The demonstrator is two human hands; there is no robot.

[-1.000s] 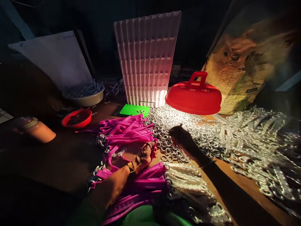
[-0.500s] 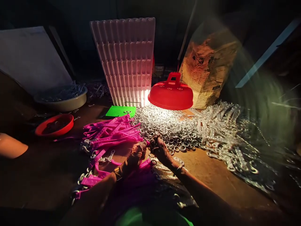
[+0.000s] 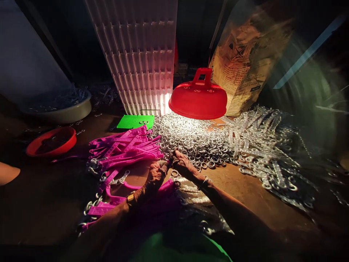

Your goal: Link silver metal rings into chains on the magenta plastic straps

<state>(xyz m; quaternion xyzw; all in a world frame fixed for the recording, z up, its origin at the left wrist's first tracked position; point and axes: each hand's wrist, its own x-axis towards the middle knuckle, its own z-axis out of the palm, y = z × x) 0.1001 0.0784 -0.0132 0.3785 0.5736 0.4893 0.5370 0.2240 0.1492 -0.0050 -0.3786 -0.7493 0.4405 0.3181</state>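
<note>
My left hand [image 3: 157, 173] and my right hand [image 3: 185, 166] meet fingertip to fingertip at the near edge of a heap of silver metal rings [image 3: 196, 145]. Both are closed in a pinch, and the fingers hide what is between them. Left of my left hand lies a pile of bright pink straps [image 3: 127, 147], several with silver rings or braided ends attached. More pink straps [image 3: 166, 187] lie beneath my wrists, beside silver braided pieces [image 3: 195, 194]. To the right spreads a large pile of silver braided strips [image 3: 261, 145].
A red lamp [image 3: 198, 100] hangs low over the rings. Behind stand a ribbed pale panel [image 3: 144, 62] and a printed paper sack [image 3: 245, 62]. Leftward are a green perforated mat [image 3: 133, 122], a red bowl [image 3: 71, 140], a pale basin [image 3: 68, 111] and part of another person's limb [image 3: 8, 174].
The view has tilted down and come a little closer. My hands stay together; the bit of pink between my fingertips no longer shows.
</note>
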